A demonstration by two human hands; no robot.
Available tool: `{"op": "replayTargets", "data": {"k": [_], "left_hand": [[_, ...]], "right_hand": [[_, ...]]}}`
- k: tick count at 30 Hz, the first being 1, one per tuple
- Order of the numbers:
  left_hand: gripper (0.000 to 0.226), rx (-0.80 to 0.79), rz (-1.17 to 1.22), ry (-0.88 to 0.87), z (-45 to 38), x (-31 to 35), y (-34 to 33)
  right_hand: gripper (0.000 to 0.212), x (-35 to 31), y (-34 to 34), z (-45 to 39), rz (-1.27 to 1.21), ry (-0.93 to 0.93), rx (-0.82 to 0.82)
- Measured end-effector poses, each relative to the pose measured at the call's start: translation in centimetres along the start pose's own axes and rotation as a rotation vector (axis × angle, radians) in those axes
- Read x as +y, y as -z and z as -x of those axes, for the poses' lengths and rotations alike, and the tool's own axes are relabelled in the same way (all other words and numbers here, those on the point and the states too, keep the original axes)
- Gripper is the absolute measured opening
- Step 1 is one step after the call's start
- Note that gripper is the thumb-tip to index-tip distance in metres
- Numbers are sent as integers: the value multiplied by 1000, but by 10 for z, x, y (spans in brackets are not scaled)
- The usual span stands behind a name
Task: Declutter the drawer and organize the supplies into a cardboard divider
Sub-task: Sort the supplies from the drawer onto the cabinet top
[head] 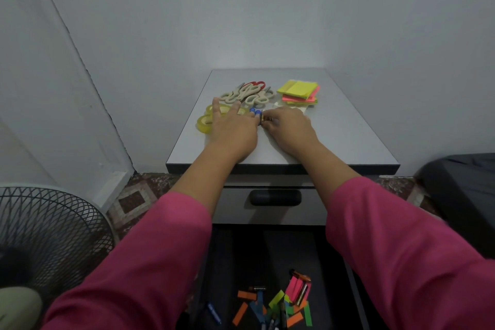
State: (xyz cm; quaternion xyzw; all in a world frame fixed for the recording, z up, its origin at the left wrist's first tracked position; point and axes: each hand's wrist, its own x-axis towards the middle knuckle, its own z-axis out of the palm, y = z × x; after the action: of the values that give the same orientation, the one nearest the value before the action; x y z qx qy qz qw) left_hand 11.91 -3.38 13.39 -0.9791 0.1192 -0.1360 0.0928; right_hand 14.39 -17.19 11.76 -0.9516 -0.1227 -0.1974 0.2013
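Note:
On the grey cabinet top (334, 139) my left hand (233, 128) lies flat with fingers spread, partly over two yellow tape rolls (205, 122). My right hand (288, 128) pinches a small dark and gold object (263, 119) beside some blue pieces (254, 111); what it is I cannot tell. Several scissors (249, 94), cream and red handled, lie behind the hands. A stack of yellow, pink and orange sticky notes (300, 92) sits at the back right. Below, the open drawer (356, 289) holds coloured paper flags (278, 303), pens and batteries.
A fan's wire guard (48, 228) stands at the lower left. A dark object (460, 195) sits to the right of the cabinet. A shut drawer with a black handle (276, 197) lies under the top. Grey walls close in behind and on the left.

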Motion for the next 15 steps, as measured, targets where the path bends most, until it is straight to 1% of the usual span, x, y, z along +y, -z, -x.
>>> {"op": "replayTargets", "data": {"k": [8,15], "left_hand": [[44,24,46,0,9,1,6],[40,104,146,2,43,11,15]], "right_hand": [[26,-2,3,6,-24,-14,50],[28,-6,14,27,-75,-34,139]]}}
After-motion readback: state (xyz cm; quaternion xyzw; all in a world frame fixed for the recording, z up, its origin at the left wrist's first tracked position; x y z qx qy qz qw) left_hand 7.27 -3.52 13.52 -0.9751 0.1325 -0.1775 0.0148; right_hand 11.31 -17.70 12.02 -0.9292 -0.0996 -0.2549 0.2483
